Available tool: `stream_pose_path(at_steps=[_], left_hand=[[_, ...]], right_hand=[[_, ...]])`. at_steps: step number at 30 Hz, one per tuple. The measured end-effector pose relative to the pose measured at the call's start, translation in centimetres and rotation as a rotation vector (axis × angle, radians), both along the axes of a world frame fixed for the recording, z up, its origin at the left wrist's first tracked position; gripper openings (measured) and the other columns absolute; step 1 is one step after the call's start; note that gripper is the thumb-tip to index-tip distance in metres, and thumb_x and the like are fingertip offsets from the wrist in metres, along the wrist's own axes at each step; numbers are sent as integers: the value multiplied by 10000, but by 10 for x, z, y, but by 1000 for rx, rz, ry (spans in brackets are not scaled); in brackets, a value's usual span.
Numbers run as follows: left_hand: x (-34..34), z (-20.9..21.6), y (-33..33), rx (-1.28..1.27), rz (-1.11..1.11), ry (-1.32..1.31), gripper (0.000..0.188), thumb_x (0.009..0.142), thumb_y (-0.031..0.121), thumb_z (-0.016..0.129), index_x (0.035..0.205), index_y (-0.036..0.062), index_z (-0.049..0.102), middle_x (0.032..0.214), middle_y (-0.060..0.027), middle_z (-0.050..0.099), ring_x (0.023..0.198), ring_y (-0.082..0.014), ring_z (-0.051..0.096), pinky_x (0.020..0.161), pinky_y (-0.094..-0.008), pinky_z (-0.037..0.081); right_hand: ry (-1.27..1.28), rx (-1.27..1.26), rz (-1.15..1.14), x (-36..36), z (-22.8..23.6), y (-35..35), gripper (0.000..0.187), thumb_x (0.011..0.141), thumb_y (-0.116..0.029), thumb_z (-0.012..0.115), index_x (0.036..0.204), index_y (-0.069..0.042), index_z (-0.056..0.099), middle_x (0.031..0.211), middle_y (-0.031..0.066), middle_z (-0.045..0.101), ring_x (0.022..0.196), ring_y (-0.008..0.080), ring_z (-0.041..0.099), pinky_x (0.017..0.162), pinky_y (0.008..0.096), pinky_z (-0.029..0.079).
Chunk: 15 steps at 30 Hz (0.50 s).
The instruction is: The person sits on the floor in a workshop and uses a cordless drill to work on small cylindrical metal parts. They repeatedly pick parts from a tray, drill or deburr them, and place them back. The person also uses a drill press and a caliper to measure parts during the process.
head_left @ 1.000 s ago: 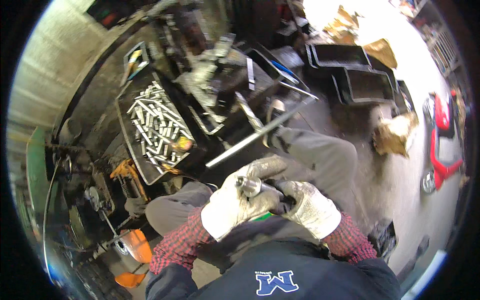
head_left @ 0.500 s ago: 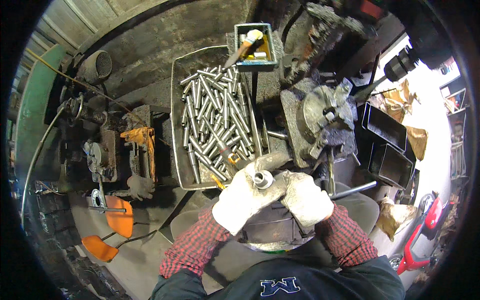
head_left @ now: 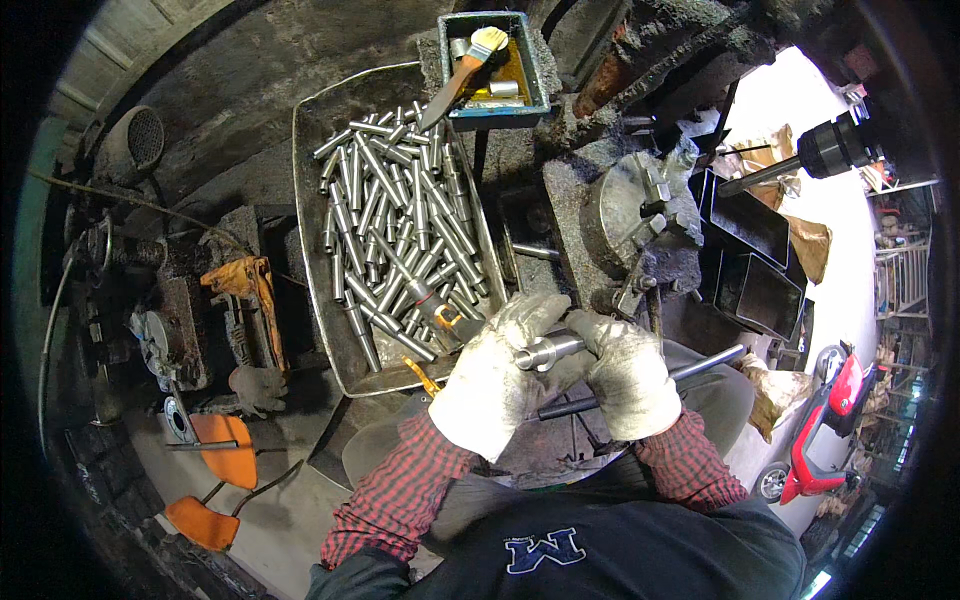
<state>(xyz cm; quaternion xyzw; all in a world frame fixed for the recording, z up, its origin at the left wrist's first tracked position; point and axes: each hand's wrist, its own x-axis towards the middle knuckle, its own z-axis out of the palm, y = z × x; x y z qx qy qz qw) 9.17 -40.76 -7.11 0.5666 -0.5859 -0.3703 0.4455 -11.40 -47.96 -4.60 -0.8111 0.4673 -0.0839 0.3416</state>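
Note:
A short stepped metal tube [head_left: 550, 350] with a flange and a hollow end is held between my two white-gloved hands. My left hand [head_left: 500, 375] is closed around it from the left, its hollow end showing near the palm. At the tube's other end, the fingers of my right hand [head_left: 632, 378] are closed on it, partly hidden by the glove. Just beyond my left hand stands a metal trough [head_left: 325, 310] heaped with several shiny stepped steel shafts [head_left: 405, 225]. A tool with a dark and orange handle [head_left: 455, 318] lies on the heap.
A blue-rimmed bin [head_left: 495, 118] with yellowish liquid, metal pieces and a brush [head_left: 460, 85] stands beyond the trough. To the right are a round machine chuck [head_left: 625, 210], a drill spindle [head_left: 840, 148] and black bins [head_left: 758, 300]. A bar [head_left: 708, 362] lies beneath my right hand. A red scooter [head_left: 825, 440] stands farther right.
The tube has turned from its hollow end facing up to lying more sideways between my hands. The view has shifted, so the trough appears farther left and the bar below my hands shows more.

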Motion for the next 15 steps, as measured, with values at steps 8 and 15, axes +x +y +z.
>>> stream_pose_path(at_steps=[8, 15], left_hand=[[2, 9, 5, 180, -46, 87, 809, 924, 139, 914, 1655, 94, 570, 1655, -198, 599, 1561, -339, 559, 1293, -439, 462], [0, 7, 7, 136, -78, 20, 810, 948, 235, 906, 1663, 83, 557, 1656, -219, 591, 1569, -367, 546, 1309, -456, 442]], right_hand=[[52, -339, 24, -8, 6, 4, 386, 837, -155, 788, 1208, -49, 768, 1019, 183, 776, 967, 418, 756, 864, 536, 597], [115, -435, 26, -12, 18, 12, 378, 830, -187, 818, 1186, -65, 781, 995, 152, 772, 943, 408, 749, 861, 551, 584]])
